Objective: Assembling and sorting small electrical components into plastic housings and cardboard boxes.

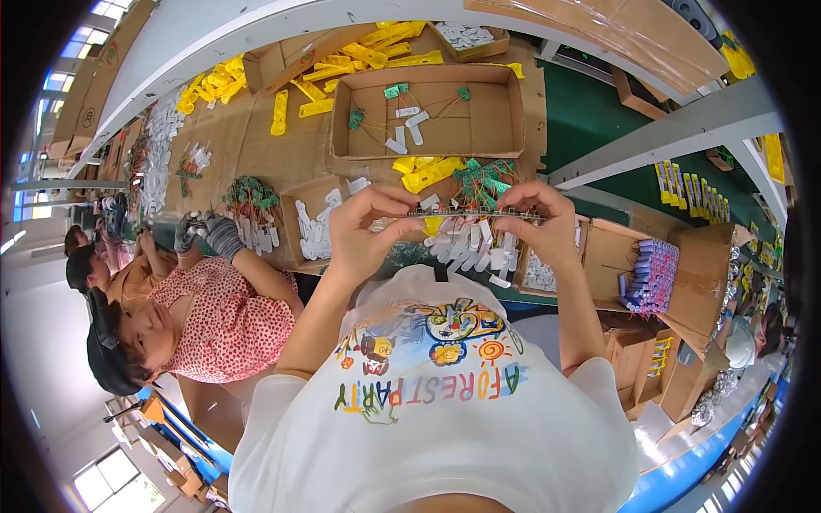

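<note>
My left hand [366, 229] and my right hand [549, 227] pinch the two ends of a long thin circuit board panel [457, 212], seen nearly edge-on, with small parts along it. Under it lies a pile of white plastic tabs [469, 246] with thin wires. Just beyond, small green circuit boards [486, 178] are heaped beside yellow plastic casings [430, 175]. An open carton [428, 149] behind these holds a few wired green boards and white tabs.
Left of my arms, a box of white parts [315, 229] adjoins more wired boards [252, 195]. A co-worker with gloved hands [224, 235] sits close on my left. To my right, a carton holds purple cylinders [652, 275]. A white metal frame [667, 132] slants across the right.
</note>
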Available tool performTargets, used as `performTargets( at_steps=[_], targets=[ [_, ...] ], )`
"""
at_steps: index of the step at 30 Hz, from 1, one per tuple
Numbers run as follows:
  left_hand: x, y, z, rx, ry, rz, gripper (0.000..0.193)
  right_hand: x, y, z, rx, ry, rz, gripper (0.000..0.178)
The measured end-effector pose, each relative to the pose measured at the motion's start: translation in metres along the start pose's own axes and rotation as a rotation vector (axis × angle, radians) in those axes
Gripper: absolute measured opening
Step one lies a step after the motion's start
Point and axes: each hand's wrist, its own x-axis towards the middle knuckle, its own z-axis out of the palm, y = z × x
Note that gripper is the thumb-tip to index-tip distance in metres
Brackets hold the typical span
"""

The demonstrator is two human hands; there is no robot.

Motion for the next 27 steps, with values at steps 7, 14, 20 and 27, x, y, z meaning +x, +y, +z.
performTargets(
  at_steps=[7,14,20,27],
  targets=[
    [0.008,0.027,0.003,0.234,-0.131,-0.215,0.017,0.007,-0.001,-0.009,-0.191,-0.147,-0.229,0.024],
    [0.016,0.023,-0.004,0.427,-0.375,0.014,0.025,0.011,-0.008,-0.002,-0.26,-0.066,-0.217,0.022],
    [0.013,0.02,-0.011,0.445,-0.417,-0.034,0.019,0.008,-0.004,0.003,-0.248,-0.141,-0.185,0.02],
    [0.02,0.019,-0.005,0.479,-0.406,0.116,0.028,0.008,-0.008,0.009,-0.18,-0.112,-0.048,0.018]
  ],
)
